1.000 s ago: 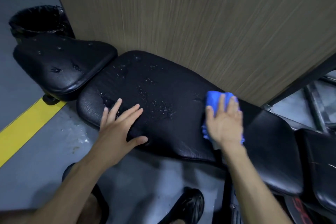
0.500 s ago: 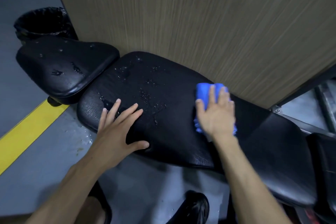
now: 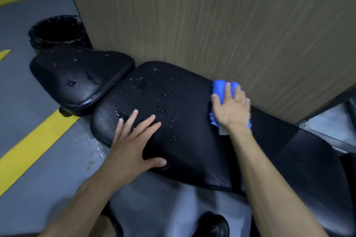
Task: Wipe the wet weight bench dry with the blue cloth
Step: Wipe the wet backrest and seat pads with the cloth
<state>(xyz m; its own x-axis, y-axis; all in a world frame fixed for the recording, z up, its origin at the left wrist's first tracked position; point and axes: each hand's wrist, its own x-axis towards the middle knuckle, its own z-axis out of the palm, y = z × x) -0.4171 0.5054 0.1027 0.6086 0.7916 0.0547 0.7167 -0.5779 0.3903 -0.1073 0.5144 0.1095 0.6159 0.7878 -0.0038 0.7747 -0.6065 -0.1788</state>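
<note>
A black padded weight bench [image 3: 192,150] runs from left to right along a wooden wall. Water drops lie on the middle of its long pad, and a few more sit on the separate seat pad [image 3: 81,79] at the left. My right hand [image 3: 231,109] presses flat, fingers straight, on the folded blue cloth [image 3: 218,90] at the pad's far edge, close to the wall. My left hand [image 3: 133,140] rests flat on the near left part of the long pad, fingers spread beside the wet patch.
The wood-grain wall [image 3: 212,25] stands right behind the bench. A black bin [image 3: 55,31] with a liner sits beyond the seat pad. Yellow floor lines [image 3: 32,142] cross the grey floor, with some water beside the bench. My black shoe [image 3: 213,225] is below.
My right hand has slid the blue cloth leftward and toward the wall along the pad. My left hand stays planted in the same spot.
</note>
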